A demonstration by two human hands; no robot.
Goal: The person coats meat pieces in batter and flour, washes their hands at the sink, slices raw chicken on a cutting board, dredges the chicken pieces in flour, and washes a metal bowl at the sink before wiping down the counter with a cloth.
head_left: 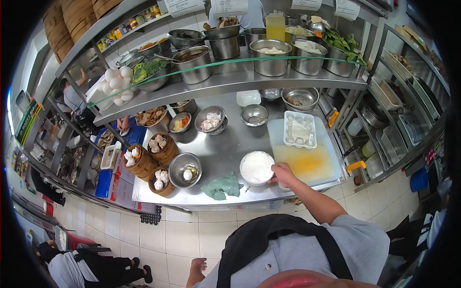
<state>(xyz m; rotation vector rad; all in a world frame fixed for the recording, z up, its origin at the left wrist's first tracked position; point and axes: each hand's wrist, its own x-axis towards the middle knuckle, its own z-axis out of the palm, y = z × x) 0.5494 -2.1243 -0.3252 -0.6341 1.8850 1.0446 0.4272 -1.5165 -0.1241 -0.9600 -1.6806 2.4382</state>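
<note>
At the counter's front edge, my right hand [284, 174] is closed on the right rim of a bowl of white powder [256, 167]. Low in front of my body hangs my left hand [197, 264], its fingers loosely bent and apart, with nothing seen in it. A crumpled green cloth [222, 186] lies just left of the powder bowl. Farther left is a metal bowl [185, 170] with an egg in it. To the right, a white cutting board [311, 154] with a yellow-orange stain bears a plastic tray of pale round items [300, 128].
Bamboo steamers [163, 149] with dumplings stand at the counter's left. Overhead, a metal shelf [230, 92] holds several pots, eggs [115, 84] and leafy greens [340, 42]. A yellow-handled tool [355, 166] juts out at the right. Another person [91, 266] is at lower left.
</note>
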